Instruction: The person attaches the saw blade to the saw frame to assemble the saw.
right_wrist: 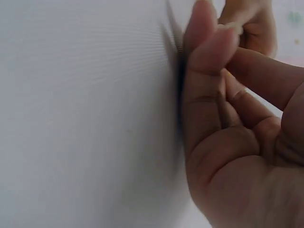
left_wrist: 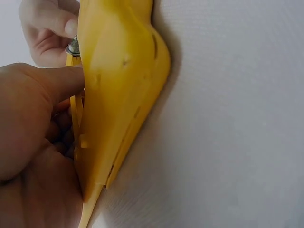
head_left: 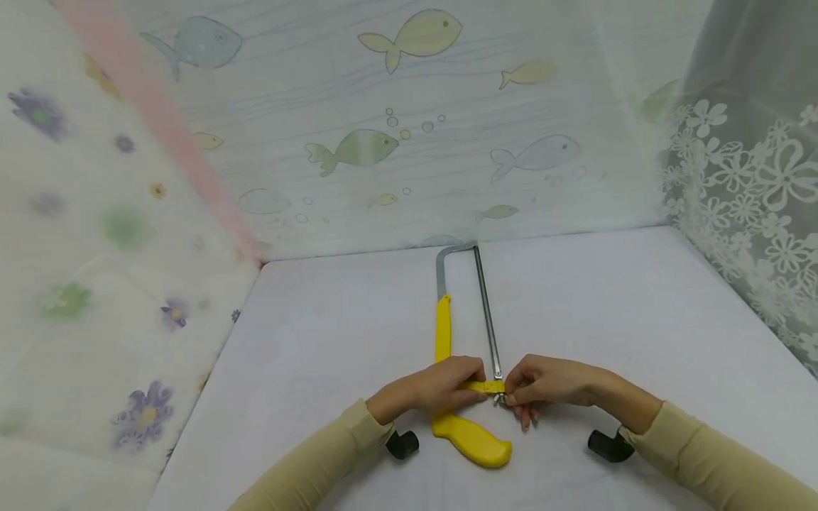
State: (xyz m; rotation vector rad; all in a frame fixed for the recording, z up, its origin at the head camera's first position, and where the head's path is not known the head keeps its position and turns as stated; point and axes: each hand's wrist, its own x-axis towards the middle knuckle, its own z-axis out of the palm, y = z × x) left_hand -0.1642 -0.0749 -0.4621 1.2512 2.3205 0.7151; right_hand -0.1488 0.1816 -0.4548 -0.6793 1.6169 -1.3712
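Note:
A hacksaw with a yellow handle and grey frame lies on the white table, its blade pointing away to the far edge. My left hand reaches over the frame and grips the yellow crosspiece by the blade's near end. At that end, the thumb and finger of my right hand pinch a small metal wing nut. In the left wrist view the yellow handle hides part of the nut. The right wrist view shows my right fingers curled, the nut hidden behind them.
White cloth covers the table. A fish-printed curtain stands behind it, with a flowered sheet on the left and lace-patterned fabric on the right. Black wrist devices show under both sleeves.

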